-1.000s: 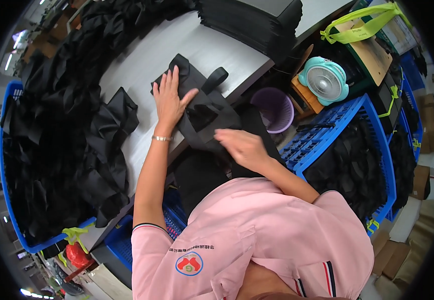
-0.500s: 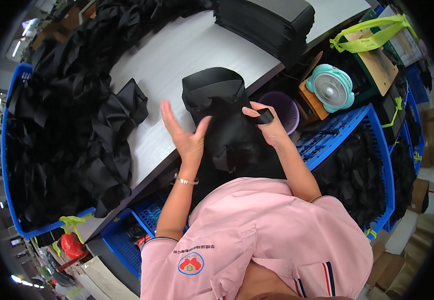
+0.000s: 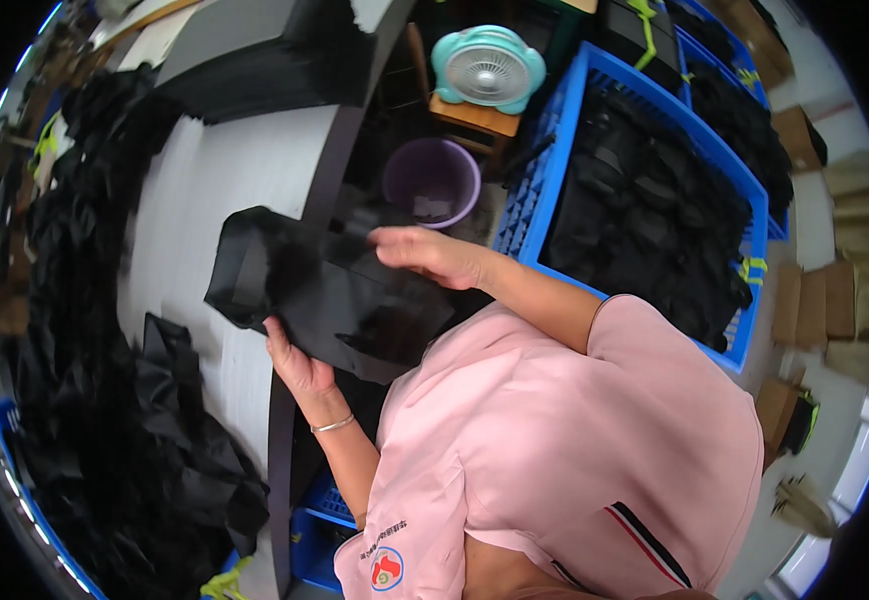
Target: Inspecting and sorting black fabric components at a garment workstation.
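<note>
A black fabric bag (image 3: pixel 319 300), boxy at its left end, is held in front of my body, over the edge of the grey-white table (image 3: pixel 299 160). My left hand (image 3: pixel 304 372) grips its near edge, the thumb showing and the other fingers hidden by the fabric. Above the bag's far side is my right hand (image 3: pixel 432 257), its fingers pressed together and pointing left. A dark blur lies at those fingertips, and I cannot make out what they hold. Past my right hand stands a purple bin (image 3: pixel 464 205) with some pale scraps inside.
Heaped black fabric pieces (image 3: pixel 74 400) cover the table's left side. A stack of black sheets (image 3: pixel 284 60) lies at the far end. A teal fan (image 3: pixel 487 70) sits on a wooden stool (image 3: pixel 474 117). To the right, a blue crate (image 3: pixel 754 250) holds black pieces.
My view has turned right. The bag has swung from upright to lying leftward, and my left hand, spread and free before, now grips it. The black band seen in my right hand no longer shows clearly.
</note>
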Available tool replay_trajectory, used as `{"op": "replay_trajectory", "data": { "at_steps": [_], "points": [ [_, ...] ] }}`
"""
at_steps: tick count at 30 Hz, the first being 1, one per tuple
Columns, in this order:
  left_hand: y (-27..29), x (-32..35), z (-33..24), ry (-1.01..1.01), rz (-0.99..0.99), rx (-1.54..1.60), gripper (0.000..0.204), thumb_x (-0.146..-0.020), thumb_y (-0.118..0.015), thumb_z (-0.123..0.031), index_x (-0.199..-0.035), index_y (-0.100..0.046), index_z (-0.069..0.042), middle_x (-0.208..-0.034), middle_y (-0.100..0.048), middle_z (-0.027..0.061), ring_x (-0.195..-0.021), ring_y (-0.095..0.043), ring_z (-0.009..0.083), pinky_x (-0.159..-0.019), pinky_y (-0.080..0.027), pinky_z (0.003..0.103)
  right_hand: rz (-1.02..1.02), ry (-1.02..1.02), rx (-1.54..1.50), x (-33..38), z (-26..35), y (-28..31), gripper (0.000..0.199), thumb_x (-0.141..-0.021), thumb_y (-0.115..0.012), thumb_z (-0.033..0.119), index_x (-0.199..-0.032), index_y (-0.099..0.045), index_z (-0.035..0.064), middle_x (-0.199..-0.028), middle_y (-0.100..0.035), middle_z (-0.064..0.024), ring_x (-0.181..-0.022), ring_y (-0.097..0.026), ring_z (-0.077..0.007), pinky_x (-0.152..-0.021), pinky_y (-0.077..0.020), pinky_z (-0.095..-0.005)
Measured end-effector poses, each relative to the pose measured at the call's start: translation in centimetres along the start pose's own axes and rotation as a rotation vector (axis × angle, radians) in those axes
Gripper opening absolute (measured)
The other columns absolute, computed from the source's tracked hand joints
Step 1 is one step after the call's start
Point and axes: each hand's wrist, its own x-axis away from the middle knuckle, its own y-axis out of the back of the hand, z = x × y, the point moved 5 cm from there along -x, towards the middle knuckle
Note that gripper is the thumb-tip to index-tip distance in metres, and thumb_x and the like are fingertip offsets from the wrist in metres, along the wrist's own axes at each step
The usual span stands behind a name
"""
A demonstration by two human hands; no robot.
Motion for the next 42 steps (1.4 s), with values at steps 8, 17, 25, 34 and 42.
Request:
{"op": "replay_trajectory", "data": {
  "at_steps": [8,17,25,34,42],
  "points": [
    [-9.5,-0.3,6.8,0.079,0.303,-0.421,0.062,-0.106,-0.046,-0.037,-0.155,-0.026,-0.003,-0.158,-0.034,0.0158,-0.143,-0.038,0.0289,-0.116,-0.034,0.045,-0.407,0.164,-0.184,9.3,-1.5,9.5,0.046,-0.091,-0.069,0.009,-0.134,-0.056,0.0015,-0.126,-0.064,-0.0055,-0.112,-0.061,-0.0156,-0.101,-0.0473,-0.0313],
    [-3.3,0.6,5.2,0.156,0.055,-0.581,0.051,-0.103,-0.057,-0.03,-0.143,-0.047,0.0,-0.142,-0.055,0.0143,-0.128,-0.056,0.0256,-0.103,-0.048,0.037,-1.219,0.678,0.166,24.9,11.7,24.1,0.038,-0.089,-0.072,0.018,-0.122,-0.062,0.0031,-0.119,-0.065,-0.007,-0.105,-0.062,-0.0186,-0.092,-0.0496,-0.0333],
    [0.7,3.1,0.3,-0.126,-0.188,-0.576,0.041,-0.1,-0.062,-0.025,-0.134,-0.058,-0.001,-0.133,-0.061,0.0111,-0.117,-0.062,0.0189,-0.096,-0.051,0.031,-1.33,0.764,1.189,13.3,17.4,20.3,0.079,-0.087,-0.075,0.023,-0.149,-0.034,-0.0006,-0.15,-0.04,-0.0229,-0.133,-0.049,-0.0348,-0.108,-0.0419,-0.0432],
    [1.3,7.6,-6.8,-0.399,-0.337,-0.691,0.032,-0.099,-0.064,-0.015,-0.127,-0.064,-0.001,-0.122,-0.066,0.0069,-0.111,-0.062,0.0137,-0.097,-0.048,0.027,-0.573,1.456,2.159,-8.1,24.8,-4.5,0.087,-0.08,-0.077,0.042,-0.154,-0.037,0.0186,-0.16,-0.033,-0.0062,-0.145,-0.035,-0.0302,-0.116,-0.0306,-0.0497],
    [4.2,9.9,-11.8,-0.736,-0.637,-0.983,0.029,-0.093,-0.069,-0.01,-0.12,-0.066,-0.001,-0.12,-0.068,0.009,-0.105,-0.064,0.0153,-0.091,-0.05,0.029,-0.708,1.082,2.345,-19.9,24.8,-2.4,0.06,-0.094,-0.065,0.038,-0.149,-0.044,0.0269,-0.148,-0.051,-0.006,-0.134,-0.051,-0.0309,-0.108,-0.0406,-0.046]
  ]
}}
